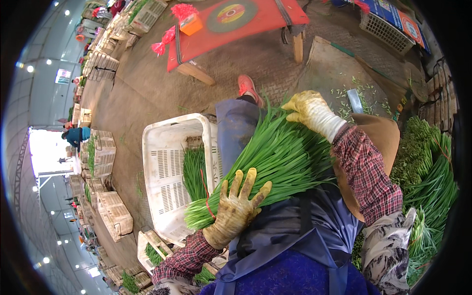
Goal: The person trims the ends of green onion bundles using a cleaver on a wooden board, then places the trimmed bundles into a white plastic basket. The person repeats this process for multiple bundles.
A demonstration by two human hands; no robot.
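A large bundle of long green leaves, which look like garlic chives (280,152), lies across my lap. Its pale stem ends point left, with a red tie around them. My left hand (236,209), in a stained yellowish glove, lies on the bundle near the tie, fingers spread. At the far leaf tips is my right hand (309,113), in a similar glove with a white cuff; its curled fingers close on some leaves, though their undersides are hidden. Left of my lap, a white plastic crate (160,196) holds another tied bundle (194,172).
A red-topped low table (236,29) carries an orange box (191,23). On the floor mat beyond my right hand, a metal blade (354,101) lies among leaf scraps. More bundles (432,182) are heaped at my right. Stacked crates (113,211) line the left side.
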